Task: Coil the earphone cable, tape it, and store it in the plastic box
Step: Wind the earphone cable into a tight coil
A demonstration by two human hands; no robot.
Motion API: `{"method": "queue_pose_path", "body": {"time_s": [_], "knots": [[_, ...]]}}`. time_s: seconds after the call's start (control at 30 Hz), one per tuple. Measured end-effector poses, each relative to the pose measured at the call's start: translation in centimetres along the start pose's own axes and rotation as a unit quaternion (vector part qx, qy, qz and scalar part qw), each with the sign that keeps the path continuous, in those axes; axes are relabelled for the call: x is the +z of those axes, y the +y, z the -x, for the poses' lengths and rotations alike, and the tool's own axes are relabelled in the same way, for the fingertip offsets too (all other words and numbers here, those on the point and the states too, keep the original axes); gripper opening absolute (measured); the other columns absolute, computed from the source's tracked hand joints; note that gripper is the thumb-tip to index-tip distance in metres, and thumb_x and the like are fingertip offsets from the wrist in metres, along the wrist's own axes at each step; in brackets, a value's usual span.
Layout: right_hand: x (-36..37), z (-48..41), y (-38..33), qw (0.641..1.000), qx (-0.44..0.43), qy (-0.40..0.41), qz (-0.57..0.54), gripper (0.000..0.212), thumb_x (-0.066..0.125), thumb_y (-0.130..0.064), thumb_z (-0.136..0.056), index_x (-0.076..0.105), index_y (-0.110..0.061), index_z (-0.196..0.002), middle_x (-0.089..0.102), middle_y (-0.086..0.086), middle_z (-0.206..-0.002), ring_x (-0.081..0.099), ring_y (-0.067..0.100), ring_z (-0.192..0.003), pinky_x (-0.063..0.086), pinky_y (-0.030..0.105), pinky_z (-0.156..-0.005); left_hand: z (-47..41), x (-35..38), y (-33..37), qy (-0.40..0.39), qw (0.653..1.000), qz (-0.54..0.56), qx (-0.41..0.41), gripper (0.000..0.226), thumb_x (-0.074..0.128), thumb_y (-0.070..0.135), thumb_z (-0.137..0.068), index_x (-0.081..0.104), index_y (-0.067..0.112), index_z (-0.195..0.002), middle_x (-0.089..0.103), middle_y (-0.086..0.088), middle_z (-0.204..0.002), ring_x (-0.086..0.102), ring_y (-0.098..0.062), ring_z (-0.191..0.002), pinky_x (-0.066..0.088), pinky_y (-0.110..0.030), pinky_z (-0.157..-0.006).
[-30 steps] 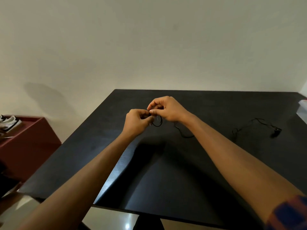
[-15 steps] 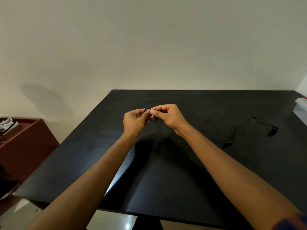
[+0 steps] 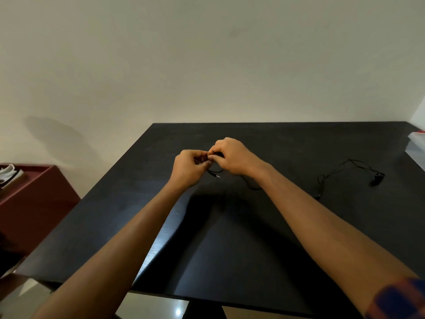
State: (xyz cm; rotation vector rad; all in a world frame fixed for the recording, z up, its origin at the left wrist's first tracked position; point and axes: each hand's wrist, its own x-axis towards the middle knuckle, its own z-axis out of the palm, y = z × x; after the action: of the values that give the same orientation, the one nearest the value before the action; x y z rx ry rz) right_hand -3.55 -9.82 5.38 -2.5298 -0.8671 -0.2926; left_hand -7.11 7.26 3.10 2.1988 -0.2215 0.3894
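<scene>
Both hands meet mid-frame above the desk (image 3: pixel 276 226): left hand (image 3: pixel 188 168) and right hand (image 3: pixel 232 157) pinch the earphone cable (image 3: pixel 331 173), which trails right toward the plastic box (image 3: pixel 417 146) at the frame's right edge.

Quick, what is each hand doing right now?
Left hand: closed, pinching the thin black earphone cable near its plug end.
Right hand: closed, pinching the same cable beside the left fingers.

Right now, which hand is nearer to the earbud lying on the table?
Right. The right hand lies between the earbud and the left hand, which is farther left.
</scene>
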Motion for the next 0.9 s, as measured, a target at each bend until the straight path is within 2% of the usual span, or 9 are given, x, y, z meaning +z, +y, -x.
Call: {"method": "queue_pose_path", "body": {"time_s": [0.1,0.2,0.33,0.43,0.57,0.7,0.83,0.9], "knots": [[-1.2,0.1,0.2,0.997,0.024,-0.014,-0.067,0.014,0.068,-0.028,-0.096,0.079,-0.022,-0.103,0.072,-0.009,-0.095,0.064,0.007,-0.088,0.054,0.028,-0.083,-0.5,-0.7,0.3,-0.024,1.0,-0.017,0.012,0.018,0.075,0.022,-0.089,0.078,0.016,-0.106,0.077,0.003,-0.089,0.071,-0.005,-0.08,0.06,-0.025,-0.078],[-1.8,0.2,0.4,0.989,0.045,0.007,-0.137,0.009,0.075,-0.028,-0.091,0.081,-0.024,-0.097,0.075,-0.014,-0.088,0.069,0.001,-0.085,0.055,0.022,-0.078,-0.9,-1.1,0.2,-0.009,0.999,0.033,-0.017,0.015,0.081,0.029,-0.083,0.079,0.018,-0.092,0.077,0.0,-0.078,0.074,-0.012,-0.072,0.062,-0.026,-0.071],[-1.1,0.7,0.5,0.968,0.076,0.043,-0.234,0.012,0.079,-0.024,-0.088,0.081,-0.022,-0.099,0.078,-0.006,-0.084,0.073,0.005,-0.081,0.059,0.022,-0.076,-1.1,-0.8,-0.1,0.026,0.994,0.097,-0.046,0.012,0.084,0.027,-0.08,0.08,0.017,-0.085,0.076,0.0,-0.073,0.073,-0.011,-0.066,0.06,-0.024,-0.065],[-0.1,1.3,0.8,0.944,0.099,0.066,-0.309,0.014,0.076,-0.016,-0.09,0.079,-0.018,-0.104,0.079,-0.002,-0.084,0.075,0.01,-0.082,0.061,0.026,-0.079,-1.0,-0.5,-0.3,0.05,0.984,0.151,-0.085,0.009,0.082,0.021,-0.083,0.08,0.012,-0.085,0.076,-0.006,-0.074,0.071,-0.013,-0.064,0.062,-0.031,-0.07],[1.1,1.7,0.9,0.935,0.105,0.128,-0.313,0.012,0.072,-0.014,-0.094,0.08,-0.017,-0.102,0.078,-0.004,-0.08,0.074,0.008,-0.08,0.058,0.021,-0.076,-0.6,-0.3,-0.5,0.044,0.971,0.203,-0.117,0.012,0.082,0.019,-0.083,0.079,0.008,-0.087,0.076,-0.01,-0.077,0.069,-0.013,-0.065,0.062,-0.031,-0.073],[0.7,1.7,0.9,0.933,0.106,0.119,-0.323,0.013,0.072,-0.013,-0.094,0.079,-0.015,-0.104,0.078,0.0,-0.083,0.074,0.011,-0.08,0.059,0.026,-0.078,-0.4,-0.7,-0.4,0.011,0.966,0.23,-0.114,0.007,0.082,0.017,-0.082,0.078,0.011,-0.083,0.075,-0.005,-0.075,0.069,-0.011,-0.068,0.06,-0.025,-0.069],[-0.4,2.0,0.8,0.881,0.108,0.097,-0.45,0.016,0.071,-0.011,-0.094,0.076,-0.019,-0.107,0.077,0.003,-0.084,0.072,0.009,-0.08,0.054,0.021,-0.07,-0.5,-1.1,0.1,0.008,0.943,0.304,-0.138,0.005,0.083,0.014,-0.081,0.078,0.012,-0.078,0.074,-0.001,-0.07,0.068,-0.008,-0.063,0.056,-0.019,-0.064],[-0.5,2.1,0.8,0.844,0.122,0.068,-0.517,0.016,0.067,-0.01,-0.096,0.076,-0.018,-0.107,0.077,0.001,-0.086,0.07,0.008,-0.083,0.05,0.025,-0.073,-0.6,-1.1,0.2,0.017,0.931,0.329,-0.154,0.007,0.083,0.013,-0.08,0.079,0.013,-0.075,0.073,-0.001,-0.07,0.068,-0.008,-0.063,0.056,-0.019,-0.063]]}}
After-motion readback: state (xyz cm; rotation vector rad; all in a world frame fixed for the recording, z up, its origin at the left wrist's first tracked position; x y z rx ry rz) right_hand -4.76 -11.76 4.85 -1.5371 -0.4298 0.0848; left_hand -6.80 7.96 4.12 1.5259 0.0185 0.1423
